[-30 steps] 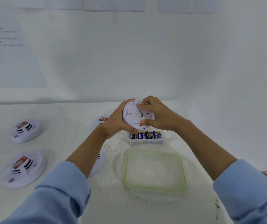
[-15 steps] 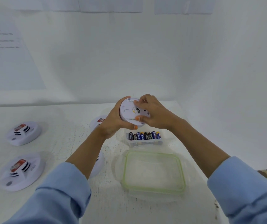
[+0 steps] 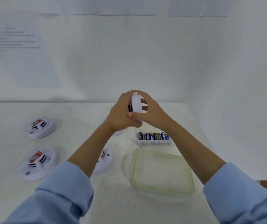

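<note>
From the head camera, the only view there is, the white smoke detector (image 3: 136, 104) is held up on its edge above the surface (image 3: 77, 122), over the far middle of the work area and just behind the clear tray (image 3: 153, 143) of batteries (image 3: 153, 136). The left hand (image 3: 121, 113) is wrapped round its vented side and the right hand (image 3: 153, 113) round its flat back, fingertips meeting over the top rim, so both hands are grasping it and neither is free. Turned this way, only the rim and a dark slot on the left side show. Whether a battery is seated inside, or the back is closed, cannot be told. My judgement is that this unit is mid-handling, being turned over between its back and its face, and is not yet set down. A row of batteries remains in the tray, whose green-rimmed lid (image 3: 162, 173) lies off and nearer the person. Two more detectors (image 3: 39, 127) (image 3: 38, 162) rest face up at the left, a third (image 3: 105, 160) shows partly behind the left forearm, and a fourth is mostly hidden under the left wrist. Nothing shows which of these have been serviced.
</note>
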